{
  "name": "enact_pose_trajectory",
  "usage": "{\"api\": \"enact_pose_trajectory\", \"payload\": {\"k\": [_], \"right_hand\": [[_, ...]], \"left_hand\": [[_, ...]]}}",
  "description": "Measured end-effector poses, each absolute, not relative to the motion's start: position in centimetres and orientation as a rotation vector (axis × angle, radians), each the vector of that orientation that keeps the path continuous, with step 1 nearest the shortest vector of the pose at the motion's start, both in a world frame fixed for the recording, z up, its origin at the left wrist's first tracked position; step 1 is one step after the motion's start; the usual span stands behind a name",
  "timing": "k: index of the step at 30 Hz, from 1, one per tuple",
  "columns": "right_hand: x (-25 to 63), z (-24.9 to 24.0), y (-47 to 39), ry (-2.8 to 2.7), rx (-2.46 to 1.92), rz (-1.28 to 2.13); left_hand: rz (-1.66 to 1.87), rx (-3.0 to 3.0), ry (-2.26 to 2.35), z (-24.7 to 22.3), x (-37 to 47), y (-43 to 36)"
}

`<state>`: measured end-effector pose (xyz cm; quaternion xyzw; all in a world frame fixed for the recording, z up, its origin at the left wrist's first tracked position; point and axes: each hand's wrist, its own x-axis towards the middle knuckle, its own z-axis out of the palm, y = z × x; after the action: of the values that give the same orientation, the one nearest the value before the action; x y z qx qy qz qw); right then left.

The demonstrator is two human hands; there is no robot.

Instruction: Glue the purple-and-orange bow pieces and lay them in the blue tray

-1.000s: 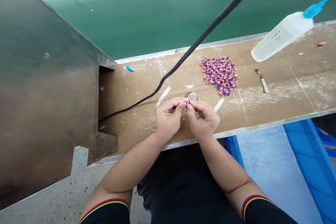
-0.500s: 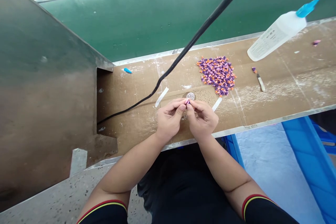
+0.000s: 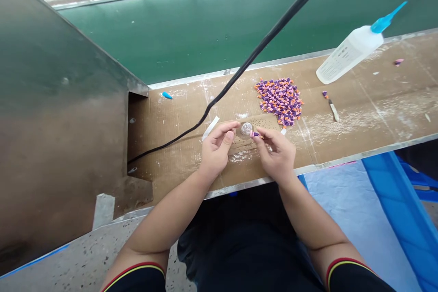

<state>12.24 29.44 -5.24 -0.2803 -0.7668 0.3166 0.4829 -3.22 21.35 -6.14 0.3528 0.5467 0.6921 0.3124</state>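
Observation:
Between the thumb and fingertips of my right hand [image 3: 278, 153] is a small purple and pink piece [image 3: 255, 134]. My left hand [image 3: 216, 148] is apart from it, thumb and fingers slightly separated, with nothing visible between them. A small round clear container [image 3: 246, 128] sits on the cardboard between my hands, close to the held piece. Beyond my right hand lies a pile of small purple, pink and orange pieces [image 3: 278, 100].
A white bottle with a blue nozzle [image 3: 351, 54] leans at the right. A small knife [image 3: 333, 110] and a loose piece [image 3: 325, 94] lie nearby. A black cable [image 3: 219, 93] crosses the cardboard-covered bench [image 3: 181, 118]. A metal panel [image 3: 65, 114] stands at the left.
My hands have moved apart. The small piece, earlier between both hands' fingertips, is now in my right hand only, and my left hand has let go. The view has shifted slightly.

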Motion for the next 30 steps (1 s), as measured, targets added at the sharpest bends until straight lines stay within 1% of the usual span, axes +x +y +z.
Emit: {"api": "enact_pose_trajectory", "payload": {"k": [3,7,9,11,17,22,25,27,30], "right_hand": [[15.1,-4.8,31.7,-2.191,-0.547,0.66],[16.9,-4.9,33.1,-2.58,-0.271,0.406],[17.0,-5.1,33.2,-2.7,-0.149,0.293],[17.3,-5.2,33.2,-2.73,-0.096,0.266],[19.9,-5.3,33.5,-2.528,-0.398,0.438],[19.1,-6.6,31.3,-2.524,-0.564,0.42],[19.8,-6.4,31.2,-2.413,-0.66,0.49],[22.6,-6.0,32.5,-2.27,-0.795,0.495],[30.2,-5.9,35.5,-2.005,-1.102,0.337]], "left_hand": [[1.836,1.004,1.479,-6.0,-3.7,21.5],[1.865,1.061,1.468,-5.5,-3.9,21.5],[1.867,1.07,1.469,-5.4,-3.9,21.5],[1.863,1.077,1.481,-5.4,-4.0,21.5],[1.882,1.043,1.542,-5.5,-4.2,21.7],[1.875,1.052,1.607,-5.8,-4.2,21.7],[1.879,1.022,1.649,-5.9,-4.2,21.8],[1.919,1.0,1.623,-5.9,-4.2,21.9],[2.009,1.011,1.514,-5.6,-4.2,22.3]]}}
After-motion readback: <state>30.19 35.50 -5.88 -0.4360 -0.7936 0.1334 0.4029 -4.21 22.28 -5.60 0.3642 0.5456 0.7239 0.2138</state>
